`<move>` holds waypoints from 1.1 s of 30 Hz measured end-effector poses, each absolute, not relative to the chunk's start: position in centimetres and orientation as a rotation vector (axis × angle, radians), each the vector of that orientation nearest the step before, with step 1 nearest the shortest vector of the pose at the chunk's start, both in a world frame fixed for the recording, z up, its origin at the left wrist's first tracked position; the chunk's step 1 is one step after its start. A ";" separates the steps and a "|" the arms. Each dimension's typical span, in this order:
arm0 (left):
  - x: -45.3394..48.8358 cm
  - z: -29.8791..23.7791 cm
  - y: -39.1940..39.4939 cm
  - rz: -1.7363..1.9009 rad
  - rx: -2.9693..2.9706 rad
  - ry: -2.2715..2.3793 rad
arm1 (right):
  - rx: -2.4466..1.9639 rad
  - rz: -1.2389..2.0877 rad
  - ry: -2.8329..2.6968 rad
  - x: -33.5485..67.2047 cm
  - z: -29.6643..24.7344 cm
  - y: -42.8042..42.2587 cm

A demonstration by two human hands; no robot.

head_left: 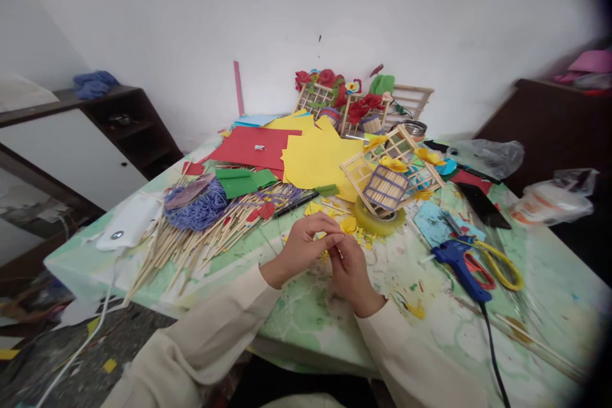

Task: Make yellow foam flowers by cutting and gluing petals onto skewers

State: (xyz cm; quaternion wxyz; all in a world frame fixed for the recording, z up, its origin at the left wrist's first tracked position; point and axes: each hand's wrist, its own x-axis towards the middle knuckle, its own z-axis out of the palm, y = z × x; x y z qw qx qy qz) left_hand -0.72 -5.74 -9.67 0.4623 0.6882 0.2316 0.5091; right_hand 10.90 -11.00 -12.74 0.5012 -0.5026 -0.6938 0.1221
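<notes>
Both my hands meet over the near middle of the green patterned table point(306, 312). My left hand point(303, 245) is curled, its fingertips pinching a small yellow paper piece point(348, 224). Pressed against it, my right hand point(351, 271) has its fingers closed on the same yellow piece. Yellow paper scraps lie just beyond my fingers. A roll of clear tape point(380, 220) sits right behind them, with a small stick-built frame holding a toothpick cup point(385, 186) resting on it.
Red, yellow and green paper sheets point(306, 156) cover the far middle. A heap of wooden sticks point(191, 242) and purple yarn point(196, 207) lie left. A blue glue gun point(461, 261) and yellow-handled scissors point(500, 261) lie right. Stick frames with red flowers point(344, 102) lean on the wall.
</notes>
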 end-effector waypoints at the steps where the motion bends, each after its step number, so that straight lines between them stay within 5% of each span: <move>1: -0.7 -9.6 -5.8 1.256 1.703 0.566 | -1.212 0.293 -1.680 10.9 -12.7 -11.0; 19: -1.2 -9.5 -4.8 1.594 1.399 0.794 | -1.185 0.347 -1.828 11.5 -11.4 -11.6; 26: -2.6 -9.2 -1.8 1.723 1.035 0.823 | -1.438 -0.081 -1.381 17.1 -9.6 -14.7; 33: -2.1 -9.7 -2.3 1.558 1.009 0.772 | -2.291 -0.557 -1.312 28.0 -11.9 -17.3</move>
